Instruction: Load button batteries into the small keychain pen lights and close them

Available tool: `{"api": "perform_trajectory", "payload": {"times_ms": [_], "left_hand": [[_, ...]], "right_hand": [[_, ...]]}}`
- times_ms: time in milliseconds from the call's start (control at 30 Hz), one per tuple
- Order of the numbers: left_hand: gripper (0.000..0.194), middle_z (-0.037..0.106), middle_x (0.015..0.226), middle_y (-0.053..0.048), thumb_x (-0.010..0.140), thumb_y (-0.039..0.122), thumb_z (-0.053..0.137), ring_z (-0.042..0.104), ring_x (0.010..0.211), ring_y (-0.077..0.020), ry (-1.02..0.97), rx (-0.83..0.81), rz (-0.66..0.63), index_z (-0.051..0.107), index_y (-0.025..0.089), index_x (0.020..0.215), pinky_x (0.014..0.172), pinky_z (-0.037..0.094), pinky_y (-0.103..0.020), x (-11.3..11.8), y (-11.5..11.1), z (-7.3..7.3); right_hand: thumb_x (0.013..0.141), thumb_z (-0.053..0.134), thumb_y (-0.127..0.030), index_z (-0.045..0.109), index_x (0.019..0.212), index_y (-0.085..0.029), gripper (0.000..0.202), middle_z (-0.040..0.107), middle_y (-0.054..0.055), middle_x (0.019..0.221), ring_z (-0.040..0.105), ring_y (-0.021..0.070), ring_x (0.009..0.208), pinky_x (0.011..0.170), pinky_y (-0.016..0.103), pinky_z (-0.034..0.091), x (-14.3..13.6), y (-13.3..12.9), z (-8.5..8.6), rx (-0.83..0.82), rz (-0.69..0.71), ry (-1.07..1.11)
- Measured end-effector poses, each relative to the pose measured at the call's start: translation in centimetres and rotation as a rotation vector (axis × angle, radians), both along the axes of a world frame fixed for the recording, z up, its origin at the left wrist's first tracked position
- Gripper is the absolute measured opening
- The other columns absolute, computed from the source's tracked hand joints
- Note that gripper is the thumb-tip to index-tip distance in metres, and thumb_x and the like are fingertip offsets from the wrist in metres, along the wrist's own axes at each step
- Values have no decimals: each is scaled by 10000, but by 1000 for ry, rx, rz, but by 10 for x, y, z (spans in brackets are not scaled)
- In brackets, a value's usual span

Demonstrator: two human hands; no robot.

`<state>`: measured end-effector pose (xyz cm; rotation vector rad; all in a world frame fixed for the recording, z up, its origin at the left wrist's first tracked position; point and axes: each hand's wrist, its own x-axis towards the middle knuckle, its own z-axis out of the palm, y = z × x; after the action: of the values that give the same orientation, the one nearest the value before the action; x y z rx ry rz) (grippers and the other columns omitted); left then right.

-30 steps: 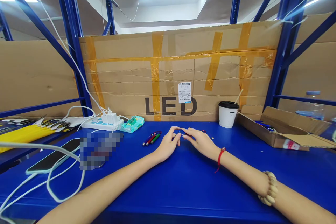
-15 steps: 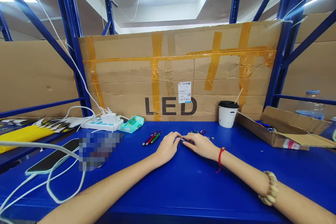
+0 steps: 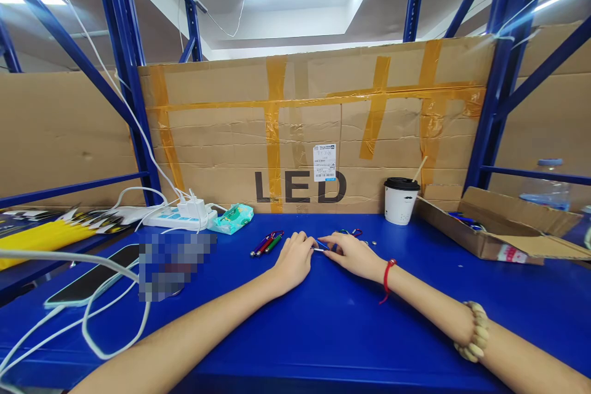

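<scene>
My left hand (image 3: 294, 260) and my right hand (image 3: 353, 253) rest close together at the middle of the blue table (image 3: 323, 332). Between their fingertips lies a thin blue-and-silver piece (image 3: 322, 246), which looks like part of a pen. The right thumb and fingers pinch its right end. The left fingers close on the other end, partly hidden by the hand. Left of my left hand lie several assembled pens (image 3: 267, 244), red, green and dark blue. Behind my right hand are small coloured pieces (image 3: 356, 233), partly covered by it.
A white cup (image 3: 399, 203) with a black lid stands behind on the right, beside an open cardboard box (image 3: 484, 240). On the left are a phone (image 3: 95, 277), white cables, a power strip (image 3: 166, 217) and a teal packet (image 3: 234, 218). Cardboard walls the back.
A small gap has opened between my hands, and more of the blue-and-silver piece shows. Both hands have shifted only slightly.
</scene>
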<state>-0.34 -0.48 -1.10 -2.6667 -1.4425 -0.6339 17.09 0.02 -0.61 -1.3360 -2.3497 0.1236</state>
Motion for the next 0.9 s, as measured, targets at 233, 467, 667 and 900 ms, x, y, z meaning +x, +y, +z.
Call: {"api": "perform_trajectory", "payload": {"times_ms": [233, 467, 667, 900], "left_hand": [[173, 503, 982, -59, 851, 172, 365, 450, 940, -203, -30, 5, -46, 506, 190, 949, 864, 372, -372, -3, 2, -1], [126, 522, 988, -49, 815, 174, 411, 473, 914, -202, -61, 43, -127, 470, 196, 924, 806, 387, -363, -1, -4, 3], [243, 519, 1150, -72, 835, 231, 410, 459, 1070, -207, -47, -24, -231, 448, 189, 1071, 890, 371, -379, -1, -8, 7], [432, 359, 1356, -88, 840, 313, 426, 294, 1263, -212, -11, -69, -328, 367, 209, 1256, 1037, 249, -409, -2, -12, 11]], "right_hand": [[808, 461, -266, 560, 1122, -231, 331, 617, 40, 908, 566, 167, 776, 627, 252, 422, 1, -1, 0, 2, 7, 28], [814, 446, -283, 640, 986, -237, 263, 632, 41, 844, 573, 173, 742, 599, 252, 404, -2, -2, 4, 31, -3, -11], [805, 439, -294, 672, 818, -216, 247, 641, 42, 794, 585, 171, 727, 591, 239, 400, 0, 0, 4, 26, -36, -19], [768, 450, -225, 669, 797, -210, 222, 671, 38, 812, 602, 180, 766, 658, 257, 415, 1, -2, 5, 9, -137, 16]]}}
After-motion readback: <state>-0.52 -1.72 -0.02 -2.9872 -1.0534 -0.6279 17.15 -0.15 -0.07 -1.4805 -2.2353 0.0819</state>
